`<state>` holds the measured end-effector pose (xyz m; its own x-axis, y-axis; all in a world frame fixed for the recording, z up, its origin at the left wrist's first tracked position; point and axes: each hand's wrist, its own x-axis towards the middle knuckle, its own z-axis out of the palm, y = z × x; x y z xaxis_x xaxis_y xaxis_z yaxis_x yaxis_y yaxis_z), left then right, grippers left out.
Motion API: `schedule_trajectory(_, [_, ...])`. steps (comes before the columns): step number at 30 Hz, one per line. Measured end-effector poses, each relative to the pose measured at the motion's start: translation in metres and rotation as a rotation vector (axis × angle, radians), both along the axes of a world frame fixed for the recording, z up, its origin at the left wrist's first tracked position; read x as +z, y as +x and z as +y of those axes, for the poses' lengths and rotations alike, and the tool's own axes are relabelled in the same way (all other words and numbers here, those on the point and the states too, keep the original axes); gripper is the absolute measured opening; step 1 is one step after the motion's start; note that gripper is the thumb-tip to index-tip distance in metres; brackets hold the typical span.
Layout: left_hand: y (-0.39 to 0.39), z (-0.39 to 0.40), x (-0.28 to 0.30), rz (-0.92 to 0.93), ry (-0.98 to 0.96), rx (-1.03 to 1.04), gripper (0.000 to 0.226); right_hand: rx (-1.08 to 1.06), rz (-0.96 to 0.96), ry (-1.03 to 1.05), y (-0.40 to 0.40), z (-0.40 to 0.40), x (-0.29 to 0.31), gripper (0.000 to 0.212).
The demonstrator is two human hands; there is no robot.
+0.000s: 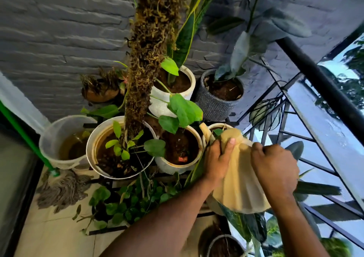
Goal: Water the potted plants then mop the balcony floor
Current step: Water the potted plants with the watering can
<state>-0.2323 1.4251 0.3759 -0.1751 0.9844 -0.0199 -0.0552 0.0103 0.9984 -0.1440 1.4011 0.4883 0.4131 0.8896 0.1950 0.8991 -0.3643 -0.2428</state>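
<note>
I hold a beige ribbed watering can (242, 180) tilted toward the pots. My left hand (217, 161) grips its left side near the neck, thumb on top. My right hand (274, 166) grips its right side. The can's curved spout (204, 131) points at a white pot (178, 165) with dark, wet soil, and a thin stream of water falls into that pot. Around it stand a large white pot with a moss pole (120, 148), a white pot with a snake plant (173, 91) and a dark grey textured pot (218, 97).
A clear bucket of brownish water (65, 142) stands at the left. Beside it a green-handled mop (59, 187) rests its head on the tiled floor. A black metal railing (323, 91) runs along the right. Low leafy plants (126, 203) crowd the floor below the pot stand.
</note>
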Motion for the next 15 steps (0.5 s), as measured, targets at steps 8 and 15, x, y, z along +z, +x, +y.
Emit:
schedule_trajectory(8, [-0.002, -0.042, 0.027, 0.164, 0.074, -0.005, 0.078, 0.006, 0.115, 0.129, 0.010, -0.057, 0.020, 0.060])
schedule_trajectory(15, [-0.030, -0.093, 0.046, 0.186, 0.073, 0.002, 0.073, 0.068, 0.189, 0.103, -0.003, -0.095, 0.016, 0.060])
